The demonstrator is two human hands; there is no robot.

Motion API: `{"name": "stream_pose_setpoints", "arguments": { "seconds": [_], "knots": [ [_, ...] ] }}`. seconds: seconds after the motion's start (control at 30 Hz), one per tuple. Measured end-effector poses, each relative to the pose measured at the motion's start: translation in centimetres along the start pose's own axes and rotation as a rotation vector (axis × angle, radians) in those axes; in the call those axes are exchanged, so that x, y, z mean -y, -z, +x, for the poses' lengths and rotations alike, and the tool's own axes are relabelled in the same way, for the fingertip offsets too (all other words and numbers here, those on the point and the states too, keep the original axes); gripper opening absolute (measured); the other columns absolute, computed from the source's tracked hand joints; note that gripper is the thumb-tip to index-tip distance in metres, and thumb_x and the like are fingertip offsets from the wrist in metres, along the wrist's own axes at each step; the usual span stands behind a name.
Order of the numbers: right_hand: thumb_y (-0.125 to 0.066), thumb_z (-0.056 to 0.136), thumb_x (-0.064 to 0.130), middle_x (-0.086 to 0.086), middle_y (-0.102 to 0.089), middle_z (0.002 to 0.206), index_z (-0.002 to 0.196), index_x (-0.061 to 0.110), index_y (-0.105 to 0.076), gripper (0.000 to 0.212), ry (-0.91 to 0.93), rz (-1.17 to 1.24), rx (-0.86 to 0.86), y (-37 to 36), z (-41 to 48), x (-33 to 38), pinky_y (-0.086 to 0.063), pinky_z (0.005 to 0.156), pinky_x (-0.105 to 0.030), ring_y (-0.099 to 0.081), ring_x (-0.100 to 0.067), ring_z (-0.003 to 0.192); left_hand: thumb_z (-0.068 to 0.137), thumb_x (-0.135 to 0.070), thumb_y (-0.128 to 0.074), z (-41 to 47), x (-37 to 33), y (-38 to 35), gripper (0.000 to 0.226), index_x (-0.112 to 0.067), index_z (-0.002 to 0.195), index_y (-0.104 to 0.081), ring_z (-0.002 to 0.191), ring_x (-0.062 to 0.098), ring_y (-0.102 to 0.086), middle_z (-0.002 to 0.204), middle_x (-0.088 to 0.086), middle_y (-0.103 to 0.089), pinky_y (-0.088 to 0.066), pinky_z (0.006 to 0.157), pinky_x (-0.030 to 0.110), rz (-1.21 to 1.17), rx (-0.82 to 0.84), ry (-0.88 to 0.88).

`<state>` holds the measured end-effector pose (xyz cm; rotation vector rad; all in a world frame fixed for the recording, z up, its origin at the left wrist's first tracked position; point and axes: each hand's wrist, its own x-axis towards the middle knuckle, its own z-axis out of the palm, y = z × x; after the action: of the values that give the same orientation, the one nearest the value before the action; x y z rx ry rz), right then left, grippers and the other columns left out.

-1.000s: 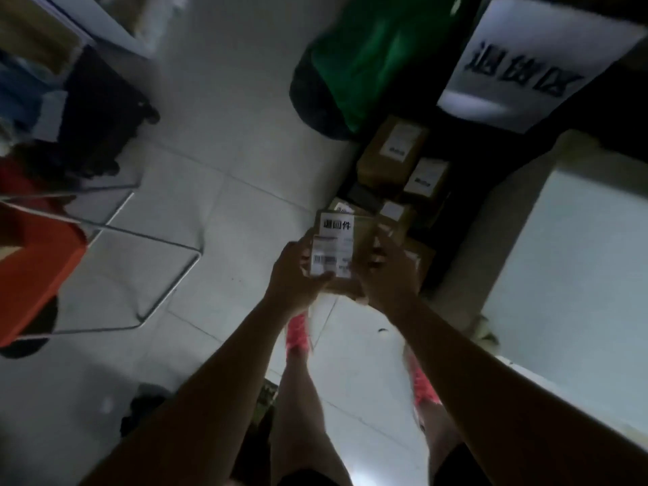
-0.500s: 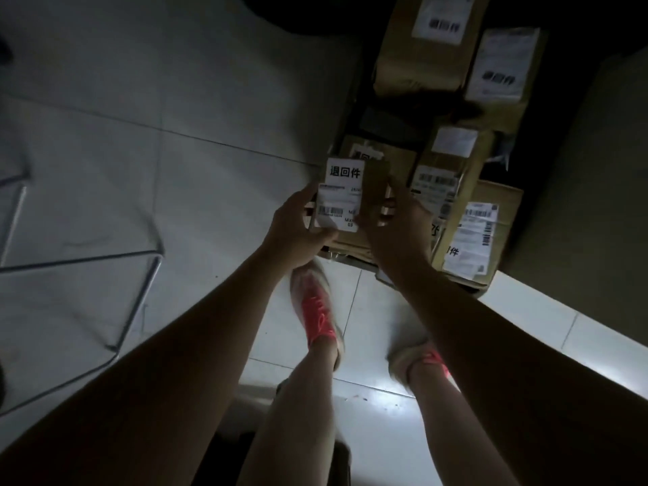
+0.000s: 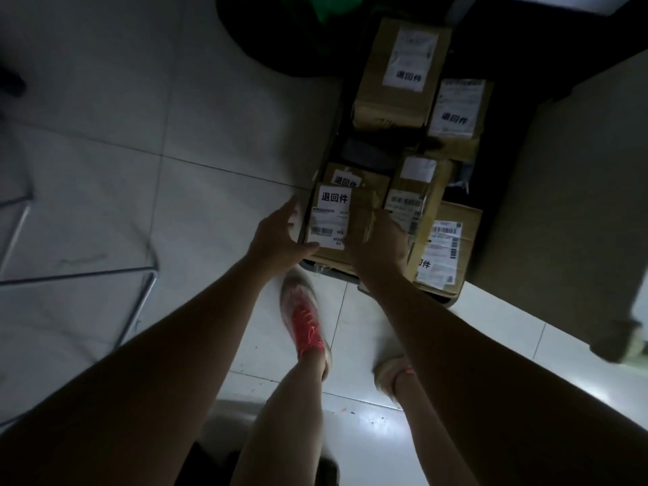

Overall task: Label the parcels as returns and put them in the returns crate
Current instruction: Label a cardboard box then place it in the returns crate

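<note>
A small brown cardboard parcel (image 3: 361, 215) is gripped from both sides: the left hand (image 3: 277, 236) is curled against its left edge with the thumb under the near corner, and the right hand (image 3: 384, 240) is wrapped round its right edge. On the parcel's top face a white sticker (image 3: 335, 198) printed in bold black with 退回件 sits just above a white shipping label (image 3: 328, 229), on which a barcode and small unreadable print are seen. The parcel is held over the near left corner of a dark returns crate (image 3: 452, 299) standing on the floor; whether it rests on the boxes beneath cannot be told. Directly behind it a brown box (image 3: 373, 182) with a partly covered 退回件 sticker is seen in the crate, and beside that a narrow brown parcel (image 3: 426, 191) with a blank white patch and a barcoded label. At the crate's near right corner a brown carton (image 3: 470, 222) lies with several barcodes, of whose bold print only 件 is visible. At the far end a large brown box (image 3: 385, 103) and a smaller labelled box (image 3: 459, 110) are each marked 退回件. Round the crate a pale tiled floor (image 3: 105, 135), a shoe with red laces (image 3: 305, 324) and a bent metal tube frame (image 3: 147, 275) are visible.
</note>
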<state>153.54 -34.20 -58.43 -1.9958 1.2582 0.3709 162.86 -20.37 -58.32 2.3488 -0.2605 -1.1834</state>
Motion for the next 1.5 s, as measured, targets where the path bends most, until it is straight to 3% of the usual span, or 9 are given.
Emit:
{"name": "stream_pose_setpoints", "arguments": {
  "seconds": [0.07,0.13,0.3,0.53,0.7,0.8,1.03,1.27,1.5],
  "knots": [
    [-0.061,0.092,0.039,0.003,-0.063,0.089,0.108,0.019,-0.059,0.026,0.002,-0.037,-0.022,1.0,-0.8,0.5,-0.048,0.057,-0.023,-0.062,-0.012,0.074,0.077,-0.037,-0.083,-0.8,-0.8,1.4,0.103,-0.019,0.157,-0.020,0.139,0.027,-0.042,0.153,0.008,-0.042,-0.040,0.112,0.043,0.143,-0.027,-0.018],
    [-0.065,0.088,0.041,0.001,-0.064,0.103,0.115,0.022,-0.057,0.034,0.042,-0.094,-0.006,2.9,-1.9,0.9,-0.056,0.074,-0.034,-0.063,-0.018,0.092,0.080,-0.044,-0.078,-2.1,-2.0,3.1,0.099,-0.020,0.157,-0.020,0.143,0.029,-0.036,0.156,0.008,-0.038,-0.037,0.111,0.044,0.309,-0.058,-0.089],
    [-0.071,0.084,0.019,0.001,-0.045,0.145,0.141,0.031,-0.043,0.065,0.287,-0.441,0.014,11.4,-5.6,2.7,-0.040,0.106,-0.046,-0.039,-0.024,0.135,0.084,-0.041,-0.073,-7.4,-8.0,7.4,0.086,-0.016,0.154,-0.030,0.144,0.031,-0.033,0.158,0.012,-0.033,-0.034,0.112,0.046,0.651,-0.244,-0.294],
    [-0.066,0.087,0.020,0.002,-0.046,0.139,0.137,0.026,-0.045,0.054,0.369,-0.610,-0.120,28.0,-13.7,8.3,-0.043,0.095,-0.042,-0.044,-0.025,0.127,0.078,-0.035,-0.076,-19.1,-23.1,13.4,0.068,-0.016,0.136,-0.046,0.117,0.031,-0.053,0.127,0.010,-0.055,-0.049,0.090,0.045,0.852,-0.341,-0.581],
    [-0.071,0.082,0.028,0.000,-0.046,0.140,0.135,0.026,-0.047,0.059,0.341,-0.628,-0.250,40.9,-20.9,9.6,-0.040,0.100,-0.041,-0.042,-0.025,0.130,0.084,-0.042,-0.072,-28.5,-33.6,16.6,0.073,-0.016,0.145,-0.042,0.126,0.032,-0.048,0.137,0.010,-0.051,-0.045,0.099,0.044,0.980,-0.381,-0.625],
    [-0.066,0.087,0.027,0.000,-0.044,0.144,0.138,0.027,-0.047,0.055,0.327,-0.578,-0.329,47.6,-25.3,7.9,-0.038,0.103,-0.041,-0.040,-0.025,0.133,0.083,-0.044,-0.070,-34.1,-39.0,16.8,0.067,-0.018,0.140,-0.045,0.119,0.032,-0.052,0.130,0.011,-0.054,-0.047,0.094,0.044,1.064,-0.440,-0.666],
    [-0.069,0.086,0.028,-0.001,-0.050,0.138,0.139,0.027,-0.047,0.058,0.304,-0.491,-0.399,60.6,-34.1,-2.0,-0.043,0.098,-0.038,-0.047,-0.026,0.128,0.084,-0.042,-0.067,-45.9,-47.5,8.7,0.061,-0.019,0.137,-0.046,0.120,0.030,-0.051,0.132,0.009,-0.052,-0.048,0.093,0.044,1.096,-0.548,-0.757],
    [-0.069,0.080,0.028,-0.001,-0.057,0.129,0.129,0.028,-0.054,0.051,0.242,-0.386,-0.461,68.8,-38.3,-14.0,-0.046,0.093,-0.036,-0.051,-0.026,0.123,0.090,-0.041,-0.062,-52.4,-53.4,-3.9,0.061,-0.019,0.142,-0.041,0.125,0.029,-0.048,0.137,0.010,-0.049,-0.042,0.094,0.043,1.129,-0.504,-0.799],
    [-0.068,0.086,0.028,0.000,-0.050,0.140,0.141,0.025,-0.045,0.060,0.171,-0.487,-0.371,72.8,-34.2,-20.2,-0.041,0.102,-0.039,-0.043,-0.024,0.132,0.087,-0.044,-0.064,-50.4,-57.7,-11.3,0.049,-0.017,0.126,-0.050,0.100,0.027,-0.060,0.113,0.006,-0.056,-0.048,0.079,0.035,1.187,-0.389,-0.750]
  ]
}}
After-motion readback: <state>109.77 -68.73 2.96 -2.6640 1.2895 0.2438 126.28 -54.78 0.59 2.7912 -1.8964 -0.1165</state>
